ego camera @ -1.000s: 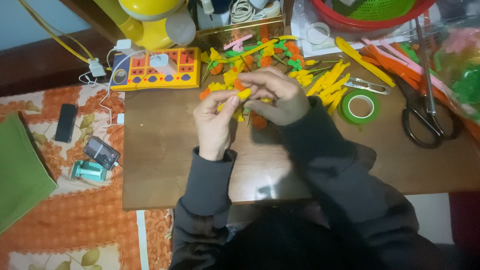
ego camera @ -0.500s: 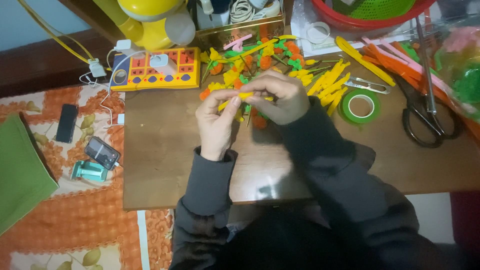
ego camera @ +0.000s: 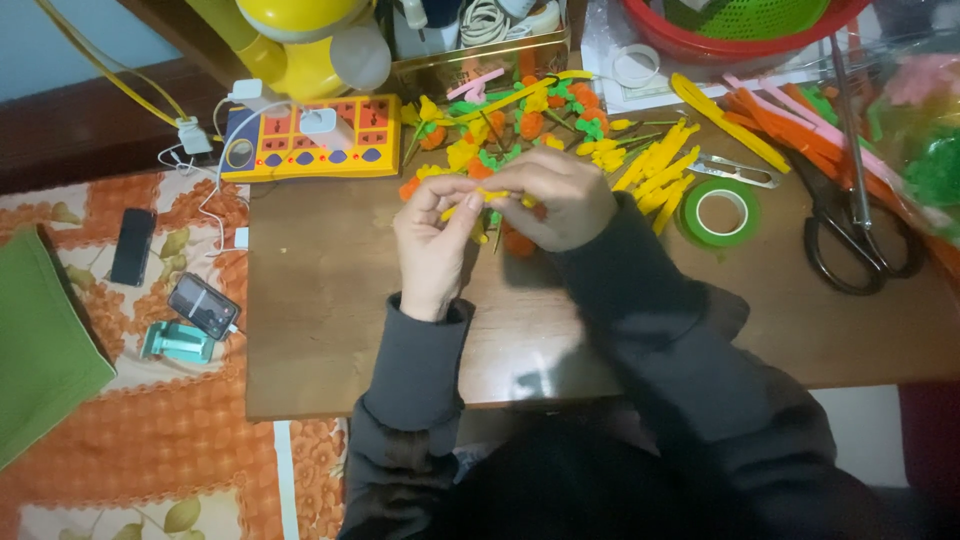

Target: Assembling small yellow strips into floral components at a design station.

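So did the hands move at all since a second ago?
Barely. The left hand and right hand stay together over the table, pinching the same thin yellow strip; the fingers only shifted slightly along it. The green tape roll, scissors and pile of small flowers lie where they were.

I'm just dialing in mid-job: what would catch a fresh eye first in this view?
First, the left hand and right hand, meeting at the middle of the wooden table and pinching a thin yellow strip between them. Just behind them lies a bright heap of small yellow, orange and green paper flowers. To the right sit a roll of green tape and big black scissors.
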